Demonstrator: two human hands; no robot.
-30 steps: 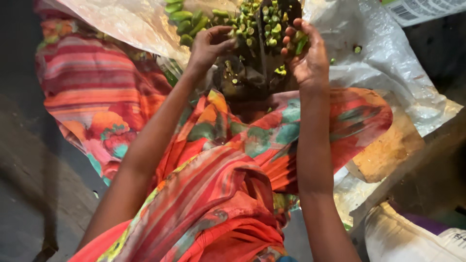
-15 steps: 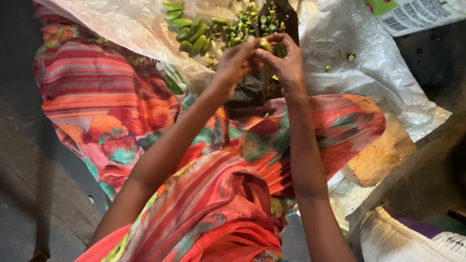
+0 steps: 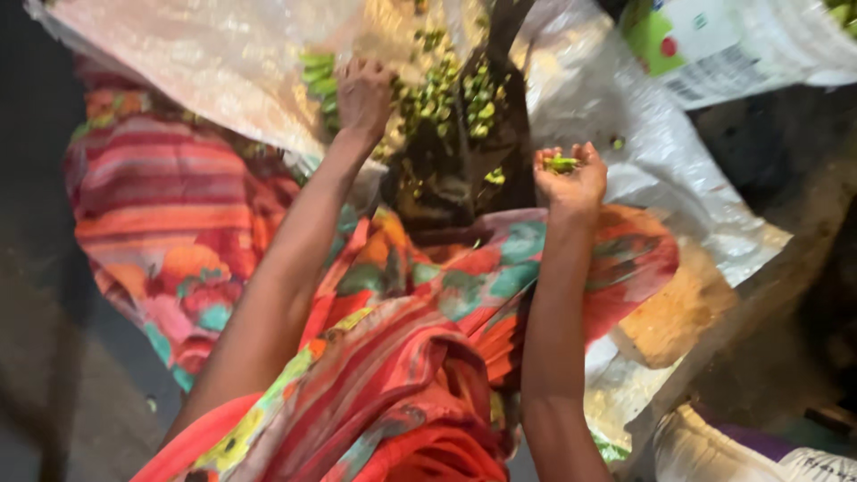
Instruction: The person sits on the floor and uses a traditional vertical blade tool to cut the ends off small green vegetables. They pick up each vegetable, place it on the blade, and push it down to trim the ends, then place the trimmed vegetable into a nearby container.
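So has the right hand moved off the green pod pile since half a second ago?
Yes. The right hand has pulled back from the pod pile toward the body, holding green pods.

dim, warm light from above | glare on the plastic sheet [image 3: 223, 62] | left side and far right in deep shadow | motion blur softens everything

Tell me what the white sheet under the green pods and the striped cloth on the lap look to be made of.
White sheet: likely woven plastic sacking, slightly glossy; it crinkles stiffly and catches the light. Striped cloth: soft printed fabric, matte, perhaps cotton or a synthetic; it drapes in loose folds. Green pods in the right hand: plant matter, smooth-skinned.
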